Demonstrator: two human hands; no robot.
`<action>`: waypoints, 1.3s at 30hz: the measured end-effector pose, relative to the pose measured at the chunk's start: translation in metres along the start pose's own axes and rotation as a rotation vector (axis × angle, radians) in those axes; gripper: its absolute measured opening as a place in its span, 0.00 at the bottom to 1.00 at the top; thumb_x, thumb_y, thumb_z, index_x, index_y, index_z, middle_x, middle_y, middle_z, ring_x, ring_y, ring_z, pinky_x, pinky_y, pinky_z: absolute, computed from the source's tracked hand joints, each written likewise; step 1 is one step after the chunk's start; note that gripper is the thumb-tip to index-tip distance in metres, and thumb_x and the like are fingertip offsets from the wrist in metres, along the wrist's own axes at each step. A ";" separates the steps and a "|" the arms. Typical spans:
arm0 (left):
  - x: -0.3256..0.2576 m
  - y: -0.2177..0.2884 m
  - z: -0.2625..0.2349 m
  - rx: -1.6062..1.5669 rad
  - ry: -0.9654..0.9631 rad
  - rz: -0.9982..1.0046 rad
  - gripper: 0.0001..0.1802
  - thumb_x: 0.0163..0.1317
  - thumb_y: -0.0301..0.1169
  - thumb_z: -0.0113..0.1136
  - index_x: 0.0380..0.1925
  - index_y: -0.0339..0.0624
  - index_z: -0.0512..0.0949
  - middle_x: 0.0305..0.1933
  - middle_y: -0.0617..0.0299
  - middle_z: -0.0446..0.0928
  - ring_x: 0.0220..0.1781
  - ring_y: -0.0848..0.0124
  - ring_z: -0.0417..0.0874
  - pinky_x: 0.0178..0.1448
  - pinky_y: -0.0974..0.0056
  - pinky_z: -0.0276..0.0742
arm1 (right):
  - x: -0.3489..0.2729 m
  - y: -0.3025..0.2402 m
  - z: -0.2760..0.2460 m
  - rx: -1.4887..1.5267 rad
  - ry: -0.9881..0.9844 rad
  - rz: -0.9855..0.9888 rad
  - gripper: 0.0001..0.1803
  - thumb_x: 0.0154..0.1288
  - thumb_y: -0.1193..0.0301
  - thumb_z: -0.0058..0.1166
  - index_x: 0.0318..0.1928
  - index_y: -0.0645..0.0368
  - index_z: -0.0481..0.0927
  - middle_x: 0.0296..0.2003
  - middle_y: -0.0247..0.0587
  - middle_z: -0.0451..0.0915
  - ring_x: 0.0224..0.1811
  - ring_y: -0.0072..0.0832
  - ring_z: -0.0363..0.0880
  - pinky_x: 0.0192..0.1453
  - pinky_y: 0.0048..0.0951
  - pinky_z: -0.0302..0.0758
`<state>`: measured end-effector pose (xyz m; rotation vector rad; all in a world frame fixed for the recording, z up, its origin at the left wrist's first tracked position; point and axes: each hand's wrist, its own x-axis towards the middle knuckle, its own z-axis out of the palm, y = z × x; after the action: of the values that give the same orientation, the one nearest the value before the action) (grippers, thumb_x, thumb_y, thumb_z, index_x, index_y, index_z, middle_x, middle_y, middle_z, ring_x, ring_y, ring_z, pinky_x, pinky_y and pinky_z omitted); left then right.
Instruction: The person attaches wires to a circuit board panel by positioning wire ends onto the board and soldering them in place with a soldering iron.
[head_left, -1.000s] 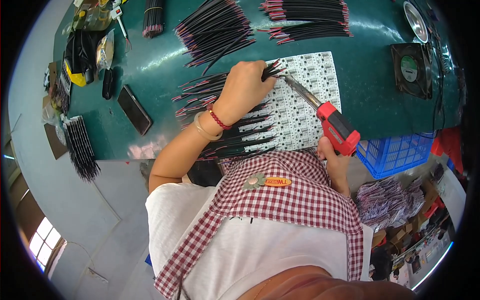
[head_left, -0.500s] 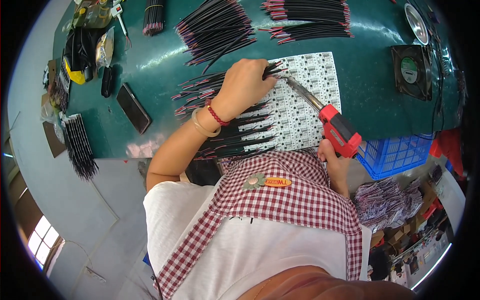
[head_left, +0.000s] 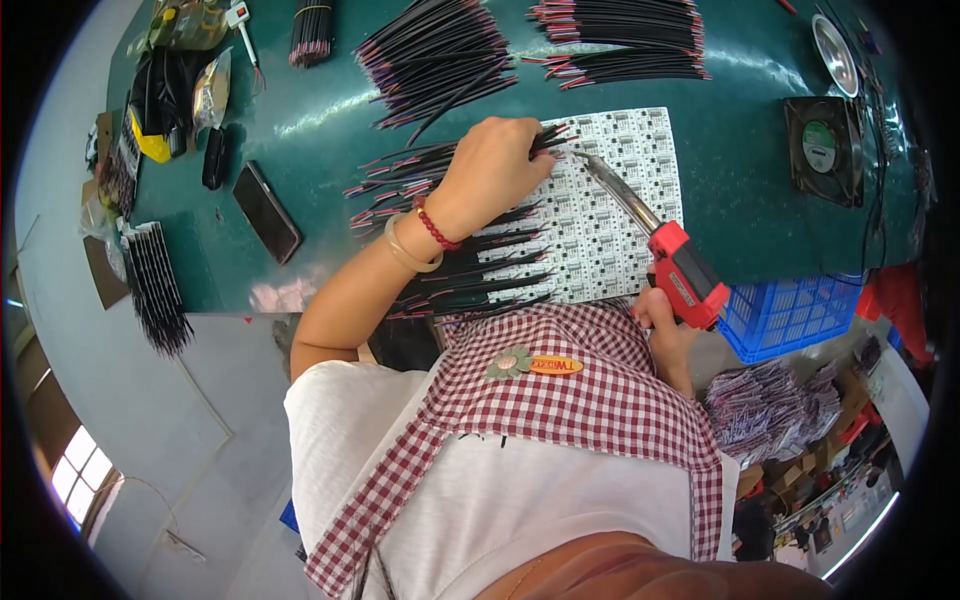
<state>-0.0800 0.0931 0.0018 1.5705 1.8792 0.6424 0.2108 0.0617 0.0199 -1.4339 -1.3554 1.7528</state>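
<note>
A white sheet of small circuit boards (head_left: 610,220) lies on the green table in front of me. Black wires with bared ends (head_left: 470,265) run out from its left side in several rows. My left hand (head_left: 497,165) pinches a black wire (head_left: 548,137) over the upper part of the sheet. In my right hand (head_left: 667,325) is a red and black soldering gun (head_left: 685,270), gripped by its handle. Its metal tip (head_left: 583,156) points up and left, just right of my left fingertips, and looks slightly apart from the wire.
Bundles of black wires (head_left: 435,60) lie along the far side, with another stack (head_left: 620,40) to their right. A phone (head_left: 267,213) rests at left. At right are a fan (head_left: 822,150) and a metal dish (head_left: 834,55). A blue crate (head_left: 790,315) stands below the table edge.
The soldering gun has shifted a little right and down, its tip drawing away from my left fingertips. My left hand has stayed nearly in place.
</note>
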 end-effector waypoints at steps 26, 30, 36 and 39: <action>0.001 0.002 -0.003 0.000 -0.013 0.039 0.12 0.52 0.33 0.62 0.28 0.32 0.76 0.22 0.43 0.75 0.26 0.46 0.76 0.33 0.52 0.72 | -0.002 0.018 -0.009 -0.091 0.056 0.034 0.11 0.58 0.72 0.65 0.40 0.63 0.80 0.31 0.30 0.80 0.32 0.18 0.76 0.35 0.24 0.73; 0.001 0.002 -0.003 0.004 -0.017 0.042 0.12 0.53 0.33 0.62 0.29 0.33 0.77 0.23 0.44 0.76 0.27 0.46 0.77 0.34 0.52 0.72 | -0.004 0.028 -0.013 -0.143 0.050 0.028 0.11 0.57 0.73 0.65 0.39 0.63 0.81 0.30 0.31 0.79 0.31 0.18 0.75 0.35 0.24 0.72; 0.001 0.003 -0.004 0.009 -0.023 0.040 0.12 0.54 0.33 0.62 0.29 0.33 0.77 0.23 0.44 0.76 0.27 0.46 0.77 0.34 0.52 0.72 | -0.003 0.025 -0.009 -0.124 0.051 0.002 0.10 0.57 0.73 0.65 0.38 0.63 0.80 0.29 0.30 0.78 0.29 0.17 0.73 0.33 0.22 0.70; 0.001 0.003 -0.004 0.011 -0.042 0.032 0.12 0.54 0.33 0.62 0.29 0.33 0.77 0.23 0.44 0.76 0.27 0.47 0.77 0.34 0.52 0.72 | -0.005 0.017 -0.008 -0.041 0.022 -0.017 0.09 0.59 0.74 0.63 0.38 0.63 0.79 0.29 0.29 0.77 0.29 0.16 0.72 0.33 0.21 0.69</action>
<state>-0.0807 0.0950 0.0062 1.6116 1.8330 0.6095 0.2234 0.0537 0.0067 -1.4545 -1.3953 1.7030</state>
